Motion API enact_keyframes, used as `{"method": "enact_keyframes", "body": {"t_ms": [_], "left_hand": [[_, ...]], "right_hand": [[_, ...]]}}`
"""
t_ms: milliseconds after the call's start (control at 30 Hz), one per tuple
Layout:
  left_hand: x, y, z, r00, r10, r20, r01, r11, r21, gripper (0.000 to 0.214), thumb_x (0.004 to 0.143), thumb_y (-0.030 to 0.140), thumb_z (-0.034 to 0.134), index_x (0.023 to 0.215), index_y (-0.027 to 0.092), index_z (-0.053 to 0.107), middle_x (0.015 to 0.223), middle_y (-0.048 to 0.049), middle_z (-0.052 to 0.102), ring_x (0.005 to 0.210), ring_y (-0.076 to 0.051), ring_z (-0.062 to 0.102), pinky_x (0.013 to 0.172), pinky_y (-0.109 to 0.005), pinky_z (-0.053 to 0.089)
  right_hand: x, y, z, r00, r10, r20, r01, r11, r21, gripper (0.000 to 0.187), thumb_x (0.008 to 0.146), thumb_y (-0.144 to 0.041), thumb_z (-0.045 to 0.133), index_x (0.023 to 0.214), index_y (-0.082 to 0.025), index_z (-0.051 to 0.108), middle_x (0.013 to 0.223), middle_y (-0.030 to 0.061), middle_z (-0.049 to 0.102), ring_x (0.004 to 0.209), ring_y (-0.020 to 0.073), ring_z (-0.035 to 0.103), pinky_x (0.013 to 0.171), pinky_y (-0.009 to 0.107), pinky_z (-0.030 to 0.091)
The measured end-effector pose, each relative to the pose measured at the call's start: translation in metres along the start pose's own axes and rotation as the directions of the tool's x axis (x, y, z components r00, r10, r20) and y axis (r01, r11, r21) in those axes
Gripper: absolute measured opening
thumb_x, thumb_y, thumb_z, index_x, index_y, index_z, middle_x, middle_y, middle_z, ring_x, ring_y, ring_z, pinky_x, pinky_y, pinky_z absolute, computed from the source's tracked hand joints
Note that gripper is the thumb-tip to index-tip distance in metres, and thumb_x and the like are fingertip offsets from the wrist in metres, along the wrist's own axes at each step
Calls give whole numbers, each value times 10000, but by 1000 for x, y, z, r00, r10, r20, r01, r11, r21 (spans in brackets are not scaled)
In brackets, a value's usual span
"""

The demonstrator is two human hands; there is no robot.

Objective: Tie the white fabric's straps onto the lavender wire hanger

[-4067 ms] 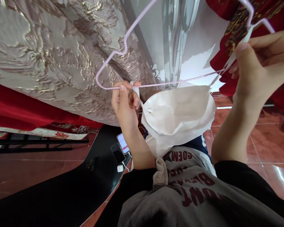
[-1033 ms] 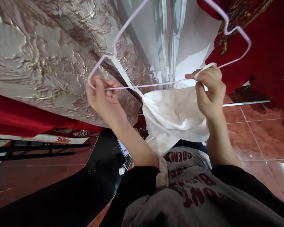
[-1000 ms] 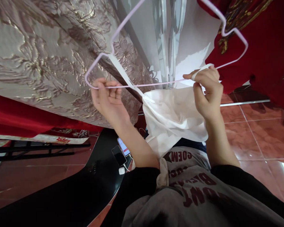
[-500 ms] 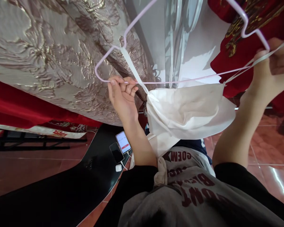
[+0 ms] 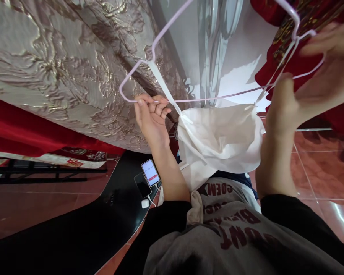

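Observation:
A pale pink clothes hanger (image 5: 218, 98) is held up before me. My left hand (image 5: 154, 118) pinches its bottom bar near the left corner. A white garment with thin straps (image 5: 220, 130) hangs from it, its body drooping below the bar. The left strap (image 5: 160, 78) sits in the hanger's left notch, and the right strap (image 5: 285, 55) is looped in the right notch. Around the hanger's right end, my right hand (image 5: 323, 84) is open, thumb and fingers spread and partly blurred. I see nothing gripped in it.
Shiny embossed beige fabric (image 5: 60, 68) hangs at left, red cloth (image 5: 275, 49) with gold trim at right. Two phones (image 5: 150, 172) and a small white case (image 5: 145, 203) lie on a black surface (image 5: 74, 225). Red tiles (image 5: 326, 168) cover the floor.
My right hand has let go of the right strap and spread its fingers. That strap has slid inward from the hanger's end into the notch, and the garment's right side has moved left.

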State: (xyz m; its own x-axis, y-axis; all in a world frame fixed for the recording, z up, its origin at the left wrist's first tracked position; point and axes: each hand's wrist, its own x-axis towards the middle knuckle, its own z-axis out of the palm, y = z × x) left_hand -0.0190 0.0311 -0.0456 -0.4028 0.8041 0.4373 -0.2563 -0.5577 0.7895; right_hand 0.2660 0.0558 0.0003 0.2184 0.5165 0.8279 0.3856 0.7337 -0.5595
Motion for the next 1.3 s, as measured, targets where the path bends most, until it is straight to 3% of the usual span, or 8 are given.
{"method": "enact_keyframes", "body": {"t_ms": [100, 200, 367, 533, 733, 867, 1000, 1300], "left_hand": [[-1, 0, 2, 999, -24, -45, 26, 999, 43, 341, 1122, 585, 660, 1008, 282, 552, 975, -9, 794, 906, -183, 774, 792, -306, 593], [-4, 0, 1, 997, -65, -34, 70, 987, 146, 451, 1078, 733, 640, 1051, 285, 603, 1085, -42, 827, 1025, -224, 811, 909, -338, 626], [-12, 10, -3, 960, -250, 125, 208, 938, 279, 616, 1068, 832, 562, 1097, 250, 763, 1136, -118, 847, 1159, -299, 825, 1016, -405, 645], [-25, 43, -1, 904, -325, 278, 203, 898, 391, 448, 1058, 668, 741, 1061, 236, 861, 1020, -111, 839, 1061, -300, 822, 1024, -433, 654], [-28, 73, 14, 969, -76, 234, 44, 990, 136, 263, 1077, 535, 736, 1122, 327, 890, 1076, -65, 812, 1024, -273, 776, 806, -376, 638], [-12, 63, 12, 991, 82, 103, -87, 995, 42, 433, 1083, 623, 532, 1326, 386, 800, 1639, 32, 648, 1533, -281, 602, 872, -368, 668], [-6, 43, -9, 984, 155, -88, -147, 985, 93, 291, 1098, 455, 573, 1283, 455, 798, 1675, 135, 618, 1677, -273, 449, 967, -402, 655], [-9, 23, -14, 998, -10, -56, 21, 980, 196, 297, 1087, 574, 743, 1183, 294, 773, 1183, -60, 845, 866, -221, 798, 469, -275, 379]], "right_hand": [[-30, 3, 16, 972, -138, 192, 143, 990, -14, 172, 1017, -389, 651, 1120, -320, 771, 1111, 66, 752, 1177, 316, 707, 1134, 595, 550], [-47, 6, 21, 885, -36, 464, 105, 987, -124, 227, 1014, -414, 677, 1203, -355, 789, 1128, 31, 811, 1129, 302, 745, 1173, 628, 540], [-53, 12, 13, 957, -22, 289, 92, 969, -230, 253, 1073, -515, 611, 1114, -366, 811, 1058, 16, 801, 1191, 306, 741, 1355, 736, 357], [-57, 13, 16, 975, -69, 212, 114, 971, -209, 207, 1080, -481, 634, 1038, -385, 813, 963, 2, 804, 1126, 299, 770, 1315, 761, 403], [-60, 9, 27, 982, -55, 180, 89, 979, -184, 202, 1071, -471, 652, 1009, -361, 810, 935, 10, 787, 1087, 287, 758, 1313, 740, 412], [-58, 7, 23, 971, -32, 236, 78, 979, -191, 151, 1058, -421, 648, 1061, -393, 796, 986, -2, 806, 1102, 282, 741, 1338, 720, 375], [-57, 16, 16, 950, -14, 311, 77, 978, -193, 238, 1070, -469, 585, 1132, -379, 797, 1052, 7, 803, 1185, 306, 727, 1380, 759, 266], [-70, 4, 23, 940, 29, 340, 45, 977, -208, 290, 1077, -458, 550, 1286, -495, 748, 1232, 0, 802, 1367, 332, 644, 1430, 718, 192]]}}
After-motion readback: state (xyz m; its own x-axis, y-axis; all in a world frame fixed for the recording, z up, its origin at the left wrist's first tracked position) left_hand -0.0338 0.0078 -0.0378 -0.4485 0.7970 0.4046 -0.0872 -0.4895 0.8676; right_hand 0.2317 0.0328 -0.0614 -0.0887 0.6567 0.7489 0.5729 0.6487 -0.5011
